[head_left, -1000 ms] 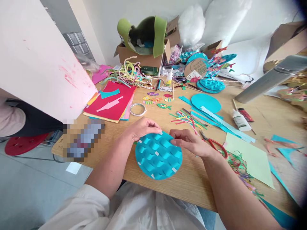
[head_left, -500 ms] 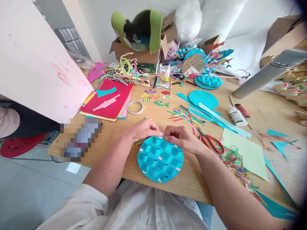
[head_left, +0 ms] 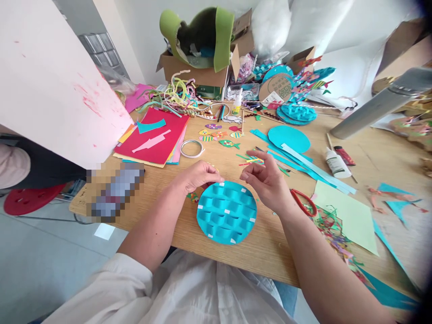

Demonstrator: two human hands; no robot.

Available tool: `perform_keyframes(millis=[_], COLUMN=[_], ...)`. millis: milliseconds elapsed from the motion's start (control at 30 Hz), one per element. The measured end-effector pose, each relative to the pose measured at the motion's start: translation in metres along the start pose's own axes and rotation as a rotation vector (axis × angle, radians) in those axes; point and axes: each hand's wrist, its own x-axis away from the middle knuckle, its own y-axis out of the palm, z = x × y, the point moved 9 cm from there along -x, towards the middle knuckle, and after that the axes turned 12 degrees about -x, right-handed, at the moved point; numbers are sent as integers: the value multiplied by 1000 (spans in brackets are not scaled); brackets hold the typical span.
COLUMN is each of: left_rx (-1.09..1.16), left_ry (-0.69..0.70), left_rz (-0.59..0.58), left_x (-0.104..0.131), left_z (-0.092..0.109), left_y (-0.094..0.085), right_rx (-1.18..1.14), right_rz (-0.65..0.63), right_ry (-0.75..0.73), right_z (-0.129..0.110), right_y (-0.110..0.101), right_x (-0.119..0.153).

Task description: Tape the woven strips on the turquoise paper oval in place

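A round blue woven paper disc (head_left: 227,218) with small white tabs lies in front of my body. My left hand (head_left: 203,176) pinches its top edge beside a white tab. My right hand (head_left: 263,176) is raised off the disc's upper right, its fingers curled apart; I see nothing between them. Red-handled scissors (head_left: 303,203) are partly hidden behind my right wrist. Thin coloured paper strips (head_left: 253,160) lie beyond my right hand, and small paper fish (head_left: 229,144) are farther back.
Red paper sheets (head_left: 162,148) and a tape roll (head_left: 191,149) lie at left. At right are a glue bottle (head_left: 337,164), pale green paper (head_left: 347,218) and a metal cylinder (head_left: 371,105). A green-topped box (head_left: 195,74) stands behind.
My right hand has let go of the disc's top edge, lifted right and opened. The disc has turned slightly, with my left hand still at its edge.
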Motion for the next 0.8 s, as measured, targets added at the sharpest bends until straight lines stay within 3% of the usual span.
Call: perform_keyframes(millis=[100,233,367,633,800], left_rx=[-13,-28,-25,-8,-55], left_ry=[-6,2,19,98,172], left_rz=[3,4,26,145,185], left_x=[-1,-2,-2,-4,-4], left_z=[-2,-3,-1,6,12], left_y=[-1,1,0,-10,-12], right_rx=[120,396,523,569,605], right_rz=[2,-150,-237,-54,-74], right_ry=[-26,-144,-292,-254,-272], right_z=[-7,-20,-29,-38,-37], right_y=[3,20,32,25,30], right_x=[3,8,13,15,16])
